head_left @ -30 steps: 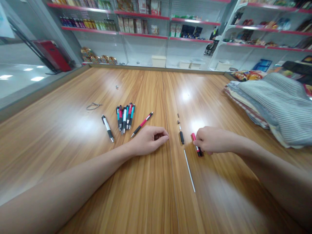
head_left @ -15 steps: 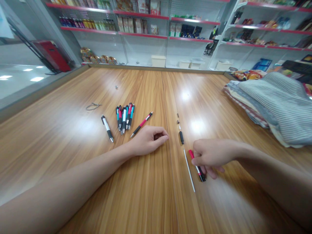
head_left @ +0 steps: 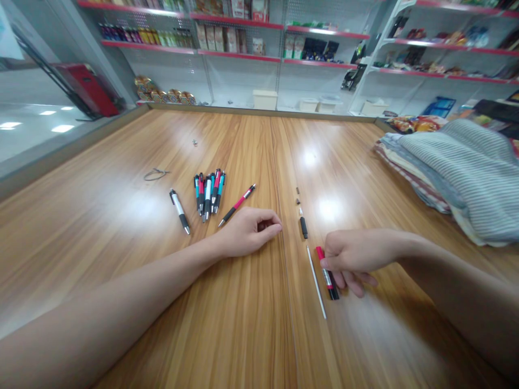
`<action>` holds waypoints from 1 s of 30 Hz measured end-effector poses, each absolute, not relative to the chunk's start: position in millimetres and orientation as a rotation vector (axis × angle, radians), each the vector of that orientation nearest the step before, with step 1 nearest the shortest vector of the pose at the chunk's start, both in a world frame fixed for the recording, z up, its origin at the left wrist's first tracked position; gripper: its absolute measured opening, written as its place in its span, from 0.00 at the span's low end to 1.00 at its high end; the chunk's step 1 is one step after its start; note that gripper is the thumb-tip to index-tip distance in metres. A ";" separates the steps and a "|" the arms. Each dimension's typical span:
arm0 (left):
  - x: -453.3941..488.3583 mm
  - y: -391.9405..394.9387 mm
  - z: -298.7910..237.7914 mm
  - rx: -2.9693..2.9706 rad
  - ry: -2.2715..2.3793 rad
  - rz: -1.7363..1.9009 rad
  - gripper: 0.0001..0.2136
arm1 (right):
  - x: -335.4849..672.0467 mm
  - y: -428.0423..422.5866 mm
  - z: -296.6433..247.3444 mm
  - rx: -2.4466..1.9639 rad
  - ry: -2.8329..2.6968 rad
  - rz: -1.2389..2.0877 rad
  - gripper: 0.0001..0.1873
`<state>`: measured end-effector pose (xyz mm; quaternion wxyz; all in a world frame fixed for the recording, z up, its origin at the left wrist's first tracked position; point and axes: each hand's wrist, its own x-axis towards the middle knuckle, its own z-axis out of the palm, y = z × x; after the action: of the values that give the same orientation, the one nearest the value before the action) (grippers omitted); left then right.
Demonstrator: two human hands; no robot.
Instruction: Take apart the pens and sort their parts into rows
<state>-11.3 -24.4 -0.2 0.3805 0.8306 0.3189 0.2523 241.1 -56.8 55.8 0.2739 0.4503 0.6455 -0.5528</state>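
Observation:
My right hand pinches a red, white and black pen barrel that lies on the wooden table, just right of a thin white refill. Beyond them lie a short black pen tip piece and a few tiny parts in a row. My left hand rests on the table in a loose fist, and nothing shows in it. A red pen lies just past its knuckles. Farther left are a bundle of several pens and a single white and black pen.
A rubber band and a small metal bit lie farther back on the left. Folded striped cloths are stacked at the right edge. Shop shelves with goods line the back wall.
My right hand has pulled the red pen barrel toward me, from beside the black tip piece to beside the white refill. My left hand has stayed put.

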 end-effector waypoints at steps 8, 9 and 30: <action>-11.5 -23.4 -0.8 2.135 0.806 0.642 0.10 | 261.3 -36.8 61.0 1.304 1.826 -1.462 0.31; -11.2 -23.6 -0.9 2.139 0.804 0.642 0.10 | 265.0 -31.9 57.2 1.317 1.827 -1.490 0.30; -26.0 -9.1 -3.0 2.551 1.766 0.484 0.12 | 267.0 21.3 -12.4 2.621 2.654 -1.030 0.20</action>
<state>-26.0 -9.1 -3.0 0.0008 0.8123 0.5625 0.1543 267.0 21.3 -12.4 -0.3560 0.6330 0.6408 -0.2488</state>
